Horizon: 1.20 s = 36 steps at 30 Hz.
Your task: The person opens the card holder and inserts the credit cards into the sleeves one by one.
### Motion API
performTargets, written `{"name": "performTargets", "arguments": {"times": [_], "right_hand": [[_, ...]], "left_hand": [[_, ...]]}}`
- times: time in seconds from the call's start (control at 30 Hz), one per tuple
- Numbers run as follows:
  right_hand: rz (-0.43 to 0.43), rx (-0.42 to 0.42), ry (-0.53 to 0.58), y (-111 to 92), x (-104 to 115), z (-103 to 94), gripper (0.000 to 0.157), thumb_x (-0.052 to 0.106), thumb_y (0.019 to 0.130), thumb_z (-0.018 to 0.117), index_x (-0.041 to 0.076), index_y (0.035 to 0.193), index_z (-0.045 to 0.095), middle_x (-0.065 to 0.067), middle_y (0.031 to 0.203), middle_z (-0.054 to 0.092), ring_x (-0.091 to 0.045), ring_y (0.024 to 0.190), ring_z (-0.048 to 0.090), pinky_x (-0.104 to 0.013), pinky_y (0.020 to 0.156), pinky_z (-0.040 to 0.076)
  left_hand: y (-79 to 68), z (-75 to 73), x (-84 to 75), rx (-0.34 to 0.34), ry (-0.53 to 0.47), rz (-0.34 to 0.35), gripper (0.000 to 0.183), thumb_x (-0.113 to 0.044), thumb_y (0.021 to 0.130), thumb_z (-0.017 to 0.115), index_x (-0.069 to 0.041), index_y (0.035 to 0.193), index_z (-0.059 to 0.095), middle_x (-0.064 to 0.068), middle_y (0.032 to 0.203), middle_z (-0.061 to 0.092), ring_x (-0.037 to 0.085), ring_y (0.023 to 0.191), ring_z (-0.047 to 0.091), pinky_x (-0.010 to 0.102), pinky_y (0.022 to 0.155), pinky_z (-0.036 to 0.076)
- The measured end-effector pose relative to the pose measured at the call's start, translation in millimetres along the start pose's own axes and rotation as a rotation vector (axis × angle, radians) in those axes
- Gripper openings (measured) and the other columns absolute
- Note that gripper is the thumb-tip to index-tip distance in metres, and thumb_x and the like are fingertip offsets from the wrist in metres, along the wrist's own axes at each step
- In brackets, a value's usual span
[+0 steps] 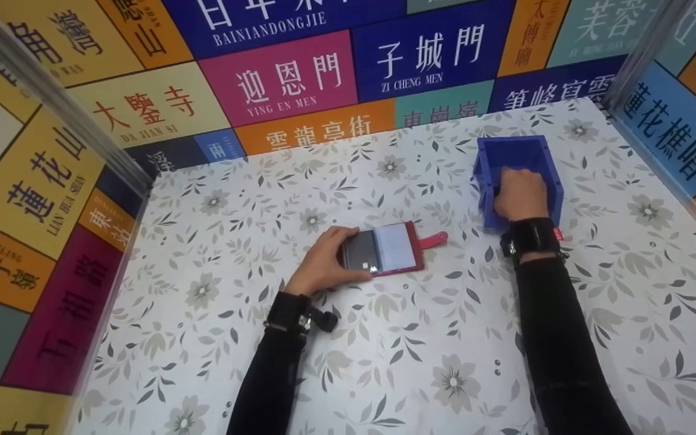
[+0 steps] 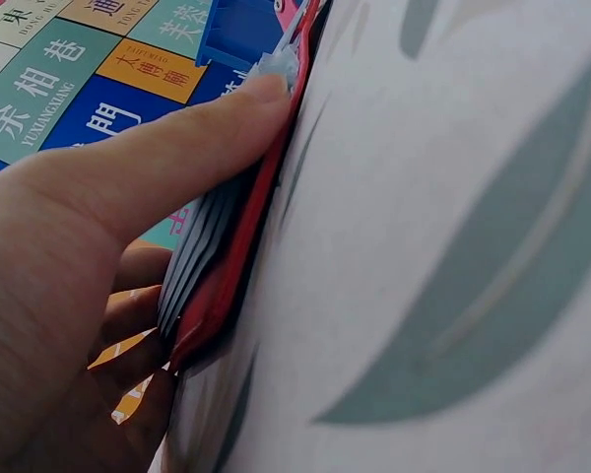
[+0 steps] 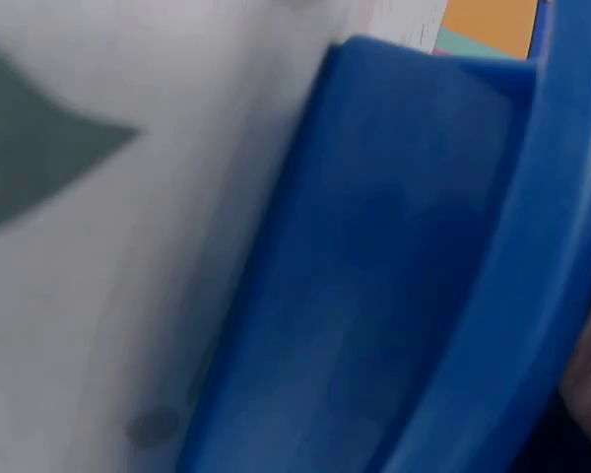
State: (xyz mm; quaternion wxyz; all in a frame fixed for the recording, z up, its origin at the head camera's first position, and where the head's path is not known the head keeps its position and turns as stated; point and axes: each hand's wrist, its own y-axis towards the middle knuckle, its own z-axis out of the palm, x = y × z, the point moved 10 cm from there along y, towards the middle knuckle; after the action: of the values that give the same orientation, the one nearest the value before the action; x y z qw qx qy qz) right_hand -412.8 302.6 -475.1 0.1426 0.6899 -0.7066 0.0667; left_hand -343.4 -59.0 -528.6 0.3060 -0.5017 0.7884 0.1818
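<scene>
A small red card holder (image 1: 417,248) lies spread on the table, with clear sleeves, a dark card (image 1: 361,249) on its left side and a strap (image 1: 434,240) pointing right. My left hand (image 1: 325,261) grips its left end, fingers at the far edge and thumb at the near one. In the left wrist view the thumb (image 2: 192,158) lies along the stacked sleeves (image 2: 202,241). My right hand (image 1: 523,192) reaches down into a blue plastic bin (image 1: 556,202). Its fingers are hidden inside, and the right wrist view shows mainly the bin wall (image 3: 374,246).
The table (image 1: 384,338) has a white covering printed with grey flowers and leaves. Panels with coloured sign blocks (image 1: 290,78) stand along the back and both sides. The bin is at the back right, close to the right panel.
</scene>
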Motion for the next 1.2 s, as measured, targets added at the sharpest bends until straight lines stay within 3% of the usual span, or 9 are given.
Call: {"name": "performTargets", "arguments": {"times": [0.13, 0.23, 0.43, 0.6, 0.73, 0.77, 0.87, 0.97, 1.2], "right_hand": [[-0.032, -0.041, -0.010, 1, 3, -2.5, 0.042, -0.005, 0.074, 0.068, -0.013, 0.114, 0.060, -0.042, 0.104, 0.064, -0.064, 0.097, 0.059, -0.071, 0.087, 0.047], [-0.018, -0.099, -0.036, 1, 2, -6.4, 0.031, -0.004, 0.076, 0.065, -0.014, 0.105, 0.065, -0.041, 0.098, 0.066, -0.063, 0.091, 0.061, -0.070, 0.080, 0.048], [0.121, -0.191, 0.003, 0, -15, -16.5, 0.019, -0.007, 0.085, 0.054, -0.016, 0.094, 0.069, -0.042, 0.097, 0.067, -0.061, 0.088, 0.064, -0.068, 0.076, 0.050], [0.232, -0.234, 0.192, -3, -29, -30.9, 0.037, 0.011, 0.104, 0.050, -0.016, 0.129, 0.054, -0.045, 0.115, 0.063, -0.064, 0.105, 0.060, -0.071, 0.089, 0.047], [0.202, -0.255, 0.449, -3, -31, -43.1, 0.047, 0.021, 0.111, 0.034, -0.010, 0.145, 0.037, -0.044, 0.130, 0.056, -0.058, 0.123, 0.055, -0.066, 0.103, 0.042], [0.193, -0.247, 0.526, -4, -31, -43.7, 0.045, 0.023, 0.111, 0.032, -0.008, 0.144, 0.038, -0.040, 0.131, 0.057, -0.052, 0.122, 0.057, -0.060, 0.103, 0.044], [0.173, -0.203, 0.714, -6, -29, -41.4, 0.033, 0.026, 0.112, 0.032, 0.002, 0.132, 0.044, -0.024, 0.113, 0.059, -0.031, 0.091, 0.065, -0.041, 0.083, 0.053], [0.179, -0.152, 0.857, -7, -27, -36.3, 0.020, 0.027, 0.112, 0.033, 0.015, 0.120, 0.047, -0.004, 0.093, 0.048, -0.012, 0.065, 0.050, -0.026, 0.056, 0.045], [0.165, -0.151, 1.008, -6, -22, -32.4, 0.018, 0.026, 0.113, 0.035, 0.018, 0.119, 0.049, 0.002, 0.099, 0.049, -0.011, 0.077, 0.049, -0.023, 0.059, 0.043]], "left_hand": [[1.0, 0.9, 1.6, 0.004, 0.001, -0.002, 0.105, -0.057, 0.068, 0.093, -0.019, 0.155, 0.048, 0.001, 0.149, 0.051, 0.020, 0.134, 0.050, 0.038, 0.116, 0.041], [1.3, 1.4, 2.2, 0.005, -0.006, -0.003, 0.106, -0.058, 0.067, 0.093, -0.019, 0.155, 0.048, 0.001, 0.149, 0.051, 0.020, 0.134, 0.050, 0.039, 0.116, 0.041], [0.9, 2.2, 2.4, 0.007, -0.012, -0.003, 0.106, -0.058, 0.067, 0.093, -0.019, 0.155, 0.048, 0.002, 0.149, 0.051, 0.020, 0.135, 0.050, 0.040, 0.116, 0.040], [-0.1, 1.0, 0.9, 0.005, -0.008, 0.004, 0.104, -0.057, 0.069, 0.092, -0.019, 0.155, 0.048, 0.002, 0.149, 0.051, 0.020, 0.134, 0.050, 0.039, 0.115, 0.041], [-1.0, -0.5, 0.0, -0.002, -0.004, 0.003, 0.102, -0.055, 0.070, 0.092, -0.019, 0.155, 0.048, 0.001, 0.148, 0.052, 0.020, 0.133, 0.051, 0.039, 0.114, 0.042], [-1.2, -0.6, 0.0, -0.003, -0.004, 0.001, 0.102, -0.055, 0.070, 0.092, -0.019, 0.155, 0.049, 0.001, 0.148, 0.052, 0.020, 0.133, 0.051, 0.040, 0.114, 0.043], [-1.7, -0.5, 0.5, -0.002, -0.002, -0.009, 0.102, -0.055, 0.069, 0.092, -0.020, 0.155, 0.048, 0.000, 0.149, 0.051, 0.020, 0.133, 0.051, 0.039, 0.114, 0.042], [-1.8, 0.0, 0.6, 0.000, -0.007, -0.011, 0.102, -0.055, 0.069, 0.092, -0.021, 0.155, 0.048, 0.000, 0.149, 0.051, 0.020, 0.134, 0.050, 0.039, 0.114, 0.042], [-0.9, 0.9, 1.4, -0.003, -0.011, -0.001, 0.104, -0.057, 0.069, 0.092, -0.020, 0.155, 0.048, 0.001, 0.149, 0.051, 0.020, 0.133, 0.050, 0.039, 0.114, 0.042]]}}
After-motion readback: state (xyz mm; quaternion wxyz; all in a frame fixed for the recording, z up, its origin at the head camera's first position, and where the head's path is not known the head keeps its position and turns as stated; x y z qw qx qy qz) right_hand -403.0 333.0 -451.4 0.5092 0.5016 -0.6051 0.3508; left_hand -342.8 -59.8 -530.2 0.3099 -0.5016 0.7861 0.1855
